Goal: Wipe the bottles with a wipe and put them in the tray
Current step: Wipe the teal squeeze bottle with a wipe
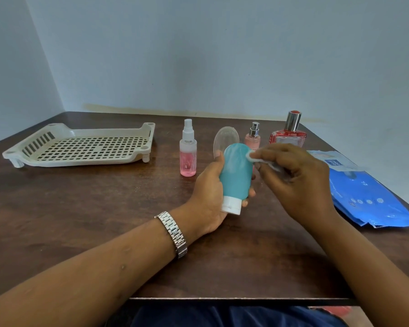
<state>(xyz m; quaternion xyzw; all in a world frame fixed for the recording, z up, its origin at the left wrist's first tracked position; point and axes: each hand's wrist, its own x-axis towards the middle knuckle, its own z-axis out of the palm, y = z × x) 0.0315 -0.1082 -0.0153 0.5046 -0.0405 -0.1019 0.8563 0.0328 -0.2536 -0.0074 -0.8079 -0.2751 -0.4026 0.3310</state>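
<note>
Fingers (269, 154) of the right hand (295, 182) are curled together, pinching a white wipe (254, 158) against the upper right of the teal bottle (236, 173); most of the wipe is hidden under that hand. The left hand (209, 194) is wrapped round the bottle, thumb on its left edge, fingertips showing only at its right edge. The bottle is held over the table (104, 208), white cap toward the person. From it, a spray bottle (188, 154) stands at 11 o'clock. A clear oval piece (225, 138) at 12 is half hidden. The pink bottle (252, 138) and perfume bottle (289, 134) at 1 have their bases covered. The tray (80, 159) lies at 10, and a blue wipe pack (368, 199) with unreadable print at 3.
</note>
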